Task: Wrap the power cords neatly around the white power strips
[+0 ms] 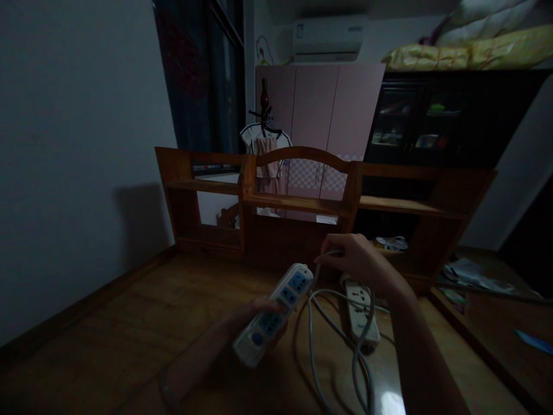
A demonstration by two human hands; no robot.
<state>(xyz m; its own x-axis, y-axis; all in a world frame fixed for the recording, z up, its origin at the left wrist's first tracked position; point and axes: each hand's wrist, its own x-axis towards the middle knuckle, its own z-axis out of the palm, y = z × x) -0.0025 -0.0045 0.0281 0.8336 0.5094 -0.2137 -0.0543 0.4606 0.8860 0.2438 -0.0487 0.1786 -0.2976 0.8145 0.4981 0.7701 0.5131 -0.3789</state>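
A white power strip (287,295) with blue sockets lies tilted in my left hand (261,314), its thumb across the socket face and fingers beneath. To the upper right, my right hand (352,253) pinches the grey-white cord (318,271) close to the strip's far end. Loose loops of cord (311,340) hang and spread below my right hand, over the wooden surface. Behind them a second, white power strip (358,314) rests on that surface, partly crossed by the loops. The cord's plug end cannot be made out.
The wooden surface (142,300) stretches from the wall to a wooden shelf unit (298,202) at the back. A lower wooden ledge (496,334) lies at right, with plastic bags (475,275) behind it. Beyond the shelf stand a pink wardrobe (315,109) and a dark cabinet (475,115).
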